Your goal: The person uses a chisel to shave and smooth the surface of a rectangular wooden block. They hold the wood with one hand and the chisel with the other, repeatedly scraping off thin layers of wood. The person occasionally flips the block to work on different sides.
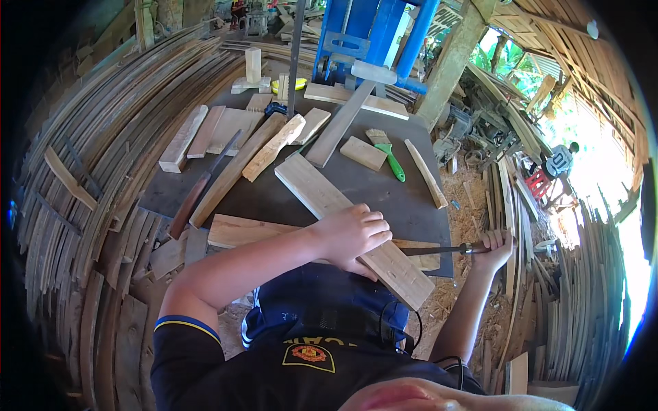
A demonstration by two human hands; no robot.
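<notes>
My left hand (353,236) is wrapped round a pale wooden board (315,188), which lies slanted from the table toward my lap. The fingers rest over its upper face and edge. My right hand (495,251) grips the handle of a long dark-bladed hand tool (439,250), out to the right of the board. Its blade runs leftward and passes behind the board, so the tip is hidden; whether it is a chisel or a file I cannot tell. Under my left forearm, another wooden block (250,231) lies along the table's near edge.
The dark table (404,205) bears a wooden mallet (346,120), a green-handled brush (389,155), a yellow tool (289,83) and several wood pieces. An upright metal bar (296,58) rises at the back. Stacked planks (89,157) line the left; a person (562,162) sits far right.
</notes>
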